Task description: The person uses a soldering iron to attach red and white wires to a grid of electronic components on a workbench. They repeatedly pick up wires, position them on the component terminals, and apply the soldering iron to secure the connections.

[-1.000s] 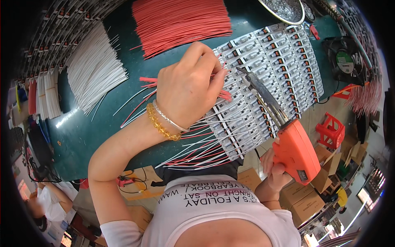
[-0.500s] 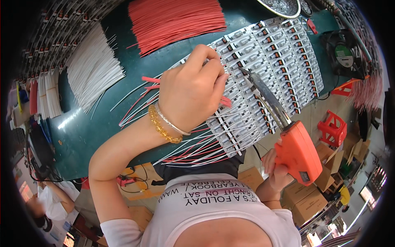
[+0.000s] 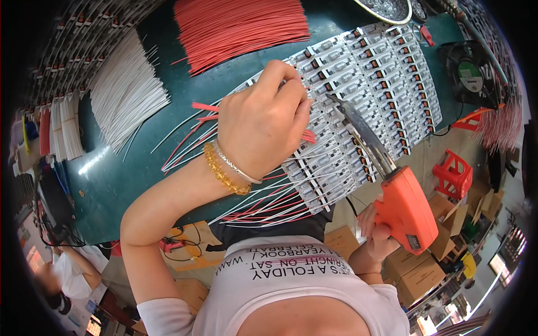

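My left hand is closed around a small bundle of red wires, whose ends poke out on both sides of it. Its pinched fingertips hover over the near-left part of a panel of small circuit boards; what they pinch is hidden. My right hand grips an orange soldering gun. The gun's metal barrel slants up and left, and its tip is over the boards just right of my left fingertips. Red and white wires trail from the panel's near-left edge.
On the green table lie a pile of red wires and a pile of white wires. A black fan and a metal bowl are at the right. A red stool and cardboard boxes stand below.
Both hands stay almost in place. The soldering gun has shifted very slightly, with its tip still beside my left fingertips.
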Demonstrator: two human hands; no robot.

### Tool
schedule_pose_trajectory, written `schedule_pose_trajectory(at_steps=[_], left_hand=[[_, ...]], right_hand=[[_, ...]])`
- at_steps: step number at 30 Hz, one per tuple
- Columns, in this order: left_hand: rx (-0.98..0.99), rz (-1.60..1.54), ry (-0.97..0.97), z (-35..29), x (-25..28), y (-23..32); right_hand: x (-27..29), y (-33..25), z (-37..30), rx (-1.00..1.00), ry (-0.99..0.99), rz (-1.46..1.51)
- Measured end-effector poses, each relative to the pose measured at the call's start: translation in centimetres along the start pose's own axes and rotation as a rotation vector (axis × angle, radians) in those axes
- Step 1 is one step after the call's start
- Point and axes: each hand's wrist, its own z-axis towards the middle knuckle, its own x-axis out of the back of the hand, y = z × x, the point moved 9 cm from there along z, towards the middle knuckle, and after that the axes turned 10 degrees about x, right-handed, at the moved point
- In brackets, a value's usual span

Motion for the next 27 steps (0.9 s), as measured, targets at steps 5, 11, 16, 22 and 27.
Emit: schedule_pose_trajectory(at_steps=[5, 11, 16, 22, 27], left_hand=[[-0.004, 0.009, 0.007, -0.1, -0.2, 0.0], [-0.013, 0.007, 0.012, 0.0, 0.2, 0.4], [0.051, -0.197, -0.159, 0.2, 1.0, 0.2], [0.017, -0.179, -0.153, -0.3, 0.4, 0.2], [-0.003, 0.005, -0.013, -0.8, -0.3, 1.0]], right_hand=[[-0.8, -0.6, 0.6, -0.017, -0.008, 0.025], [1.5, 2.1, -1.2, -0.104, 0.124, 0.179], [6.4, 5.3, -4.1, -0.179, 0.300, 0.181], [1.4, 0.5, -0.6, -0.068, 0.094, 0.205], [2.6, 2.3, -2.0, -0.124, 0.091, 0.134]])
